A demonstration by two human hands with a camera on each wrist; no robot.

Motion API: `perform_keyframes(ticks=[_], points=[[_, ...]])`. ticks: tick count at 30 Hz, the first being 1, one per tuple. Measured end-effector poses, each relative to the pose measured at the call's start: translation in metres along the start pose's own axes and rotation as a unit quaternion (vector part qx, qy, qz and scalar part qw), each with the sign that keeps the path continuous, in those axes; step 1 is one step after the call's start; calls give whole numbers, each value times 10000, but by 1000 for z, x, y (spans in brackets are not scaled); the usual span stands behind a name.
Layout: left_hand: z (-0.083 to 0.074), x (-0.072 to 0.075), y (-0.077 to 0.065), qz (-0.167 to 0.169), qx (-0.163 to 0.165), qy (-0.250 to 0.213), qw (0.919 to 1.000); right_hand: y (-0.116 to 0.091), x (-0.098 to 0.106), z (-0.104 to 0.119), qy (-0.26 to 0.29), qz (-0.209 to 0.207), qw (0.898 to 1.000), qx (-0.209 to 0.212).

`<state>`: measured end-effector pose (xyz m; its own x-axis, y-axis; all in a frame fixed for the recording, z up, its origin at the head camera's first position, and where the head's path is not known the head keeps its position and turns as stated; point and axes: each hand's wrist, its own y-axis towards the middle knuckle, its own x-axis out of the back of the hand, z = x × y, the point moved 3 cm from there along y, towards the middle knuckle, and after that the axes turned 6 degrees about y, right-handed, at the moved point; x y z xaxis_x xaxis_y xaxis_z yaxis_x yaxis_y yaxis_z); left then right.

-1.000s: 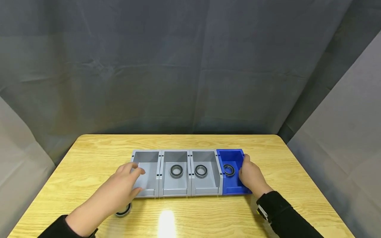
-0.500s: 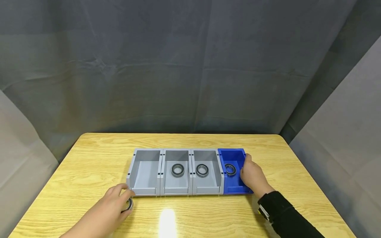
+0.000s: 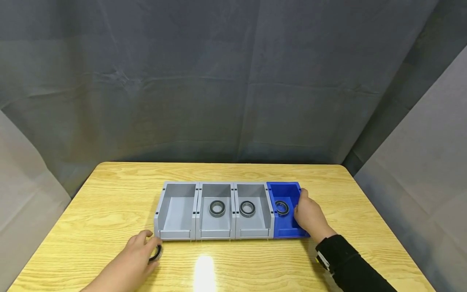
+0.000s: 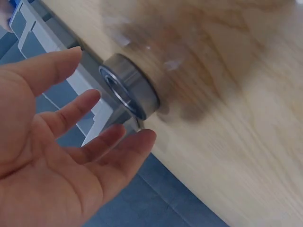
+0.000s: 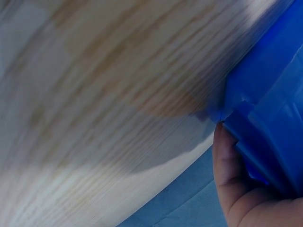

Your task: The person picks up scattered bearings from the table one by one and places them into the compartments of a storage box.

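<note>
My left hand (image 3: 133,257) reaches over a ball bearing (image 3: 157,253) on the table, just in front of the leftmost grey bin (image 3: 175,234). In the left wrist view the thumb and fingers are spread, with a gap between them and the bearing (image 4: 139,90). My right hand (image 3: 311,215) grips the right wall of the blue bin (image 3: 286,233); its thumb (image 5: 225,161) shows against the blue plastic in the right wrist view. The right fingers inside the bin are partly hidden.
Two more grey bins stand joined in the row, each with a bearing, a middle-left one (image 3: 217,209) and a middle-right one (image 3: 247,209). Another bearing (image 3: 282,208) lies in the blue bin. A grey curtain (image 3: 233,81) hangs behind the wooden table (image 3: 124,178).
My left hand has drawn back from over the leftmost grey bin, toward me, to the bearing on the table. The right hand keeps its grip on the blue bin.
</note>
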<state>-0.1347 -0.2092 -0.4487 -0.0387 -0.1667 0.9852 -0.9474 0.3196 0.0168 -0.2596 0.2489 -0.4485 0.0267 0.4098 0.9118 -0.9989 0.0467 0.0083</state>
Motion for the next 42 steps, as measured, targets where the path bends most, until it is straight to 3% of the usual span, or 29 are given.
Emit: perform_keyframes(ticks=[17, 25, 42], points=[[-2, -8, 10, 699, 230, -91, 9972, 1, 3, 2, 62, 6, 10000, -68], [-2, -11, 12, 742, 289, 78, 9968, 1, 3, 2, 24, -8, 10000, -94], [1, -13, 12, 708, 41, 197, 9973, 0, -1, -2, 34, -85, 9999, -76]])
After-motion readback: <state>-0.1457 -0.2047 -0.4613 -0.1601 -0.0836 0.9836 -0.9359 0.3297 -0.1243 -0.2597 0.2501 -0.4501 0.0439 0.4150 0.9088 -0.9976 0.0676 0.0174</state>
